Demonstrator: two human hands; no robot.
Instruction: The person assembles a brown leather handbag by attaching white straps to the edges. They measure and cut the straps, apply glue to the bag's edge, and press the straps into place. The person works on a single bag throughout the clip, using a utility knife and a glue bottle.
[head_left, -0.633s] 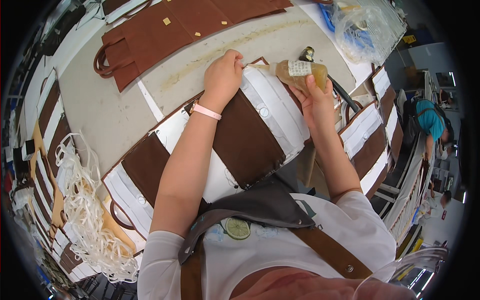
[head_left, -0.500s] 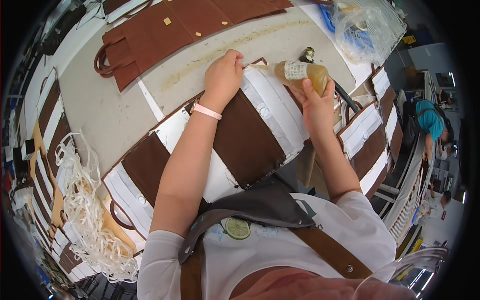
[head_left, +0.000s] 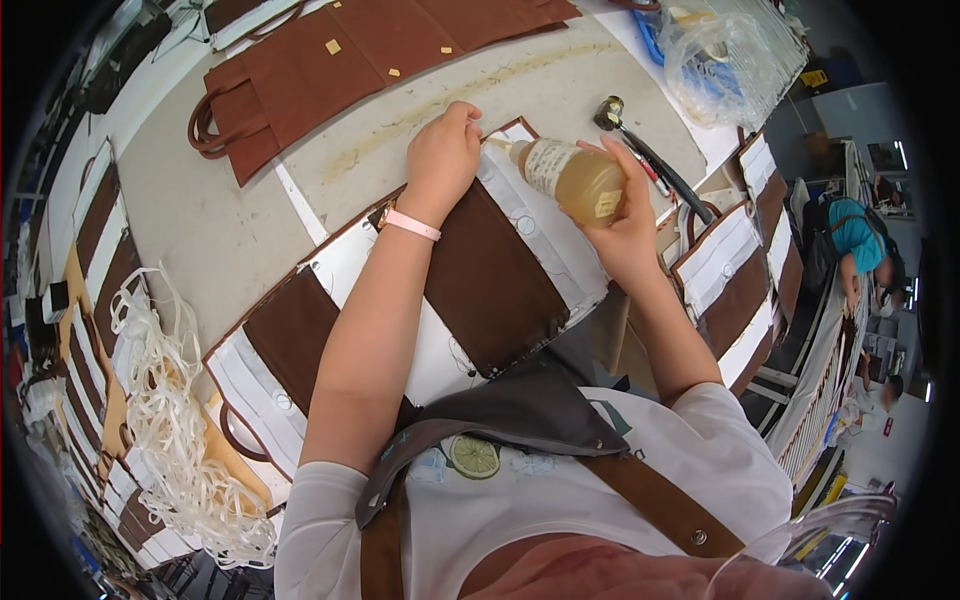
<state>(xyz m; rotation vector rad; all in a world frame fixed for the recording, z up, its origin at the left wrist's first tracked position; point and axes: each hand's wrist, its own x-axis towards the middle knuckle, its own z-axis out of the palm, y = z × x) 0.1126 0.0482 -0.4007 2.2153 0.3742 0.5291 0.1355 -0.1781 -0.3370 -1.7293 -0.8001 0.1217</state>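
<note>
Your left hand (head_left: 440, 155) presses closed-fingered on the brown-and-white bag panel (head_left: 500, 270) on the bench (head_left: 200, 230), while your right hand (head_left: 620, 225), fingers wrapped round the glue bottle (head_left: 570, 178), has tipped its nozzle down toward the panel's far edge, ready to apply.

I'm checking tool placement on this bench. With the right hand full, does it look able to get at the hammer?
Probably not as things stand: the right hand is wrapped around the amber glue bottle. The hammer lies uncovered on the table just beyond it, so the path looks free once the bottle is put down.
</note>
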